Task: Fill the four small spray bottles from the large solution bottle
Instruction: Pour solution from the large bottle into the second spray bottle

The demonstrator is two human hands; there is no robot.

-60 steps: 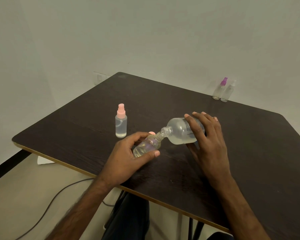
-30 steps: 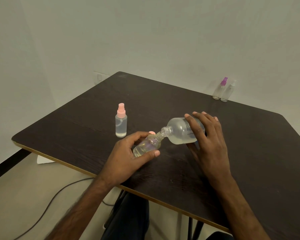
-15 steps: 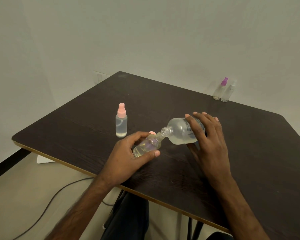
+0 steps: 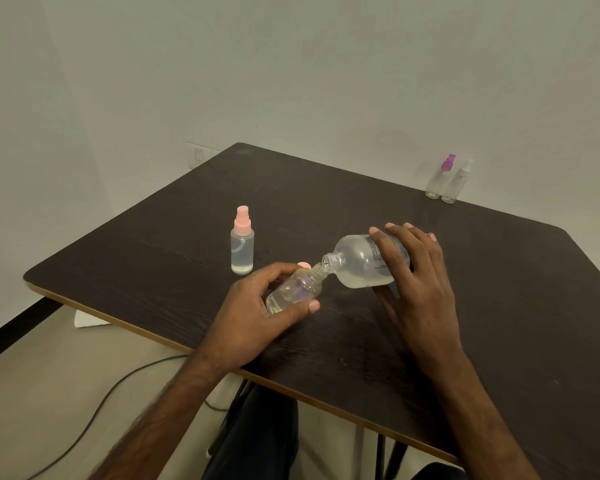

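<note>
My right hand (image 4: 414,271) grips the large clear solution bottle (image 4: 359,263), tipped on its side with its open neck pointing left. My left hand (image 4: 253,315) holds a small uncapped spray bottle (image 4: 293,292), tilted, its mouth touching the large bottle's neck; pale liquid sits in its lower part. A pink cap (image 4: 303,265) peeks out behind my left fingers. A pink-topped spray bottle (image 4: 242,241) with liquid in it stands upright to the left. At the far right edge stand a purple-topped spray bottle (image 4: 439,177) and a white-topped spray bottle (image 4: 458,181).
The dark wooden table (image 4: 499,306) has a light edge along its near side. A pale wall stands close behind it. A grey cable (image 4: 94,410) and a white paper scrap (image 4: 87,319) lie on the floor at the left. My legs are under the table.
</note>
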